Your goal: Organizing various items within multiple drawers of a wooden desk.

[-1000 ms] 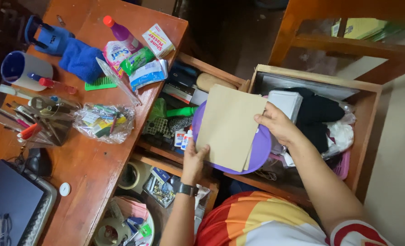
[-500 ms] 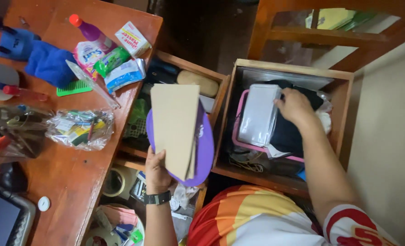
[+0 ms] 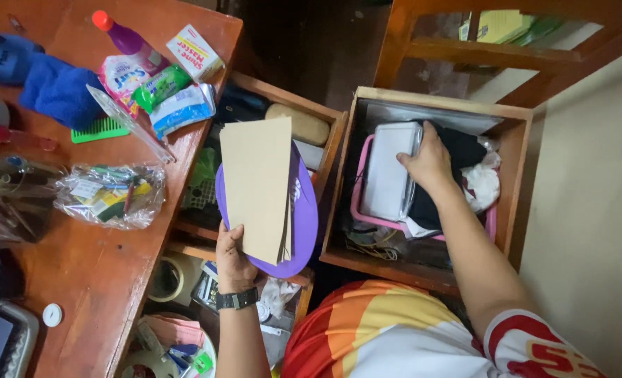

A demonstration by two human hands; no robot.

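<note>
Fabric in orange, white and red fills the bottom centre of the frame, the person's shirt (image 3: pixel 395 336). Just above it, lower centre-left, the left hand (image 3: pixel 232 260), a dark wristwatch (image 3: pixel 236 299) on its wrist, has its fingers clenched around the lower edge of a stack of tan card sheets (image 3: pixel 256 183) and the purple oval plate (image 3: pixel 302 210) behind them; both are held upright over an open wooden drawer (image 3: pixel 328 140) crammed with small items, a tan oblong pouch (image 3: pixel 298 123) at its far end. Below that drawer, at lower left, lie rolls of tape (image 3: pixel 165 280).

Right of centre, the right hand (image 3: pixel 428 162) reaches into a second wooden drawer (image 3: pixel 514 175), its fingers curled over the top edge of a white flat case (image 3: pixel 388 175), gripping it. The case stands in a pink basket (image 3: pixel 358 203) beside dark clothing (image 3: pixel 465 150).

Across the left side runs a reddish wooden table (image 3: pixel 80 266) bearing a clear plastic bag (image 3: pixel 109 194) of small things, a green comb (image 3: pixel 101 130), sachets, a purple bottle (image 3: pixel 122 38) with a red cap, and a blue cloth (image 3: pixel 59 94). At the upper right stands a wooden frame (image 3: pixel 423 49).
</note>
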